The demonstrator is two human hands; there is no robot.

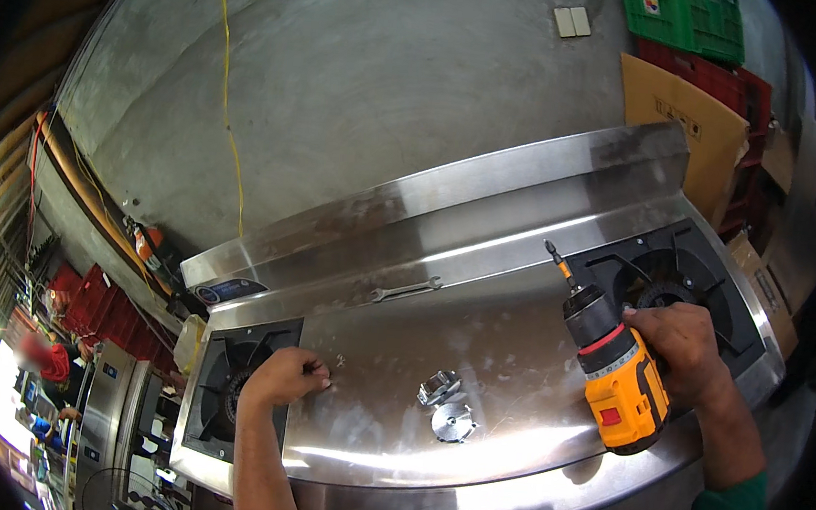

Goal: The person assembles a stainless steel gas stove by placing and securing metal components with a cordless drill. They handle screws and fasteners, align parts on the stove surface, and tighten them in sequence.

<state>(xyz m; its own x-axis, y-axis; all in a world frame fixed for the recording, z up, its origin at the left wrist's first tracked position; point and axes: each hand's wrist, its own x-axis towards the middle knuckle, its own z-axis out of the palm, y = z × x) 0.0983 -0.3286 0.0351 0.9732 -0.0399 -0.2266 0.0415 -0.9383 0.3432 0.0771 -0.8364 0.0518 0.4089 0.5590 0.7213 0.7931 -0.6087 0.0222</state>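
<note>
My right hand [681, 346] is closed round a yellow and black cordless drill [620, 392], held above the right part of a stainless steel stove top [515, 359]. A driver bit [559, 261] in its chuck points up and away from me. Over the steel beside the left burner [230, 385], my left hand [289, 376] has its fingers curled together; what they hold, if anything, is hidden. Some tiny pieces [340, 360] lie just right of that hand. Two silvery metal knobs [453, 423] rest side by side near the middle of the stove.
A wrench [407, 289] lies toward the stove's backsplash [471, 188]. The right burner [664, 285] is partly behind my right hand. Cardboard [673, 113] and stacked crates [685, 23] stand at the back right. A yellow cable [229, 111] hangs along the wall. Another person [54, 366] is far left.
</note>
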